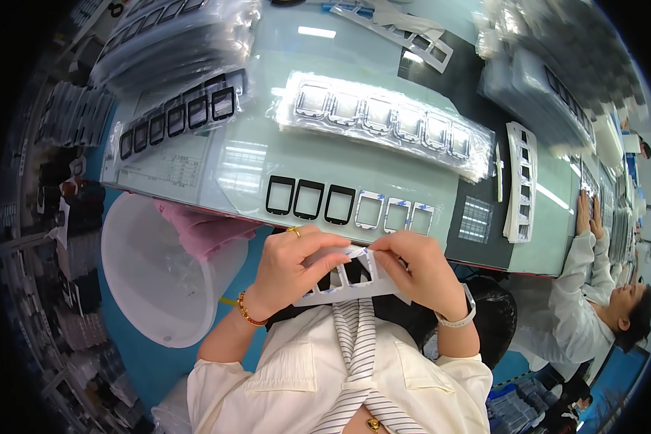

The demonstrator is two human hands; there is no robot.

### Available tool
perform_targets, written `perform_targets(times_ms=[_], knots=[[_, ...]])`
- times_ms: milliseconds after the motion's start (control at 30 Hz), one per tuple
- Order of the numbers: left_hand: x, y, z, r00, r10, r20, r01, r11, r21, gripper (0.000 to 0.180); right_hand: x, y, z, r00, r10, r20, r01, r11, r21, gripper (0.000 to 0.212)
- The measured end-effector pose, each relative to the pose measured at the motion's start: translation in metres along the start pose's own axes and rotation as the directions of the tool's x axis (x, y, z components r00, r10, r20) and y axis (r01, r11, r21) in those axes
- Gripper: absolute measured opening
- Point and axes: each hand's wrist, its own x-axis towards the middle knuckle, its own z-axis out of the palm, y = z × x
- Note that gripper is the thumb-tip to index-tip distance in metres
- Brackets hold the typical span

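My left hand point(285, 269) and my right hand point(423, 273) meet in front of my chest, just off the table's near edge. Between them is a white strip of adhesive backing point(365, 291) with frame-shaped cutouts and blue marks. Thumb and forefinger of the left hand pinch its upper edge. The right fingertips are closed on the same edge, a little to the right; whether they also hold a loose piece is hidden. Beyond my hands lie three black rectangular frames point(278, 213) and, to their right, three white frames with blue marks point(367, 226).
A clear plastic tray point(354, 134) of frames lies mid-table. Stacked trays point(173, 50) fill the far left. White strips point(519, 181) and a pen point(499, 173) lie right. A white bin point(159, 318) with pink cloth point(202, 228) stands left. A co-worker point(586, 311) sits right.
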Motion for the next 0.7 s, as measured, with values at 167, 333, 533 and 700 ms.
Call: perform_targets(times_ms=[167, 333, 533, 700], knots=[[-0.004, -0.001, -0.005, 1.0, -0.023, 0.005, 0.022, 0.997, 0.068, 0.011, 0.01, 0.0, 0.004, 0.98, -0.177, -0.087, 0.175, 0.984, -0.028, 0.016], [-0.004, -0.002, -0.007, 0.999, -0.036, 0.018, 0.035, 0.998, 0.053, 0.009, 0.019, -0.011, 0.009, 0.979, -0.187, -0.08, 0.189, 0.982, 0.027, 0.015], [-0.008, -0.015, -0.007, 0.999, -0.047, -0.005, 0.047, 0.997, 0.069, 0.008, 0.02, -0.031, 0.008, 0.972, -0.236, -0.014, 0.236, 0.972, 0.014, 0.012], [-0.012, -0.022, -0.015, 0.992, -0.079, -0.101, 0.1, 0.968, 0.228, 0.01, 0.02, -0.049, -0.005, 0.945, -0.268, -0.189, 0.291, 0.95, 0.109, 0.01]])
